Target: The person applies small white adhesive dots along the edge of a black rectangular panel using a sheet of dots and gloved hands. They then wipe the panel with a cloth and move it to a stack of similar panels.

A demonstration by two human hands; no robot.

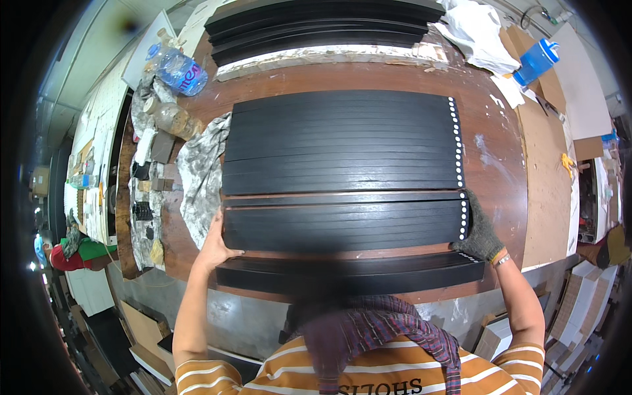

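Note:
Two groups of long black slats lie side by side on the brown table. The near group of black slats (342, 224) is between my hands. My bare left hand (216, 243) spans its left end, thumb at the near edge and fingers along the ends. At the right end, my right hand (484, 232) in a dark grey knit glove grips the same group, thumb also at the near edge. A single slat (342, 199) lies just beyond, with narrow gaps. Past it is the larger group (342, 141). White round dots line the right ends of both groups.
Another row of black slats (415, 273) lies at the table's near edge, partly hidden by a dark blur. More black slats (316, 26) are stacked at the back. A stained cloth (203, 174) and plastic bottles (181, 72) are left; a blue bottle (538, 60) stands back right.

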